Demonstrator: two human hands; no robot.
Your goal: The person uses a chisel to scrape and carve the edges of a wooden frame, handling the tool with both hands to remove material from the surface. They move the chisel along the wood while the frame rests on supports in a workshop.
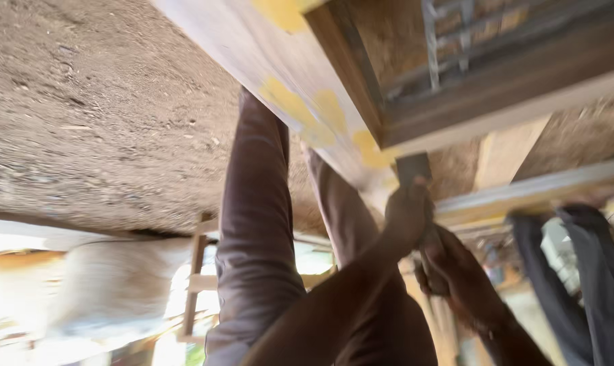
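Observation:
The view is blurred and tipped over, with the ground at the top. My left hand (408,211) presses on a flat dark scraper blade (413,168) laid against the face of a pale wooden frame (252,47) dotted with yellow filler patches (290,102). Just below it, my right hand (450,268) is closed around what looks like the dark handle end of the same scraper. Both forearms come in from the bottom edge.
Two legs in grey-brown trousers (256,230) stand behind the frame on bare dirt ground (97,115). A dark wooden panel with a metal grille (456,41) fills the upper right. Dark cloth shapes (578,271) hang at right, and a white sack (117,285) lies at lower left.

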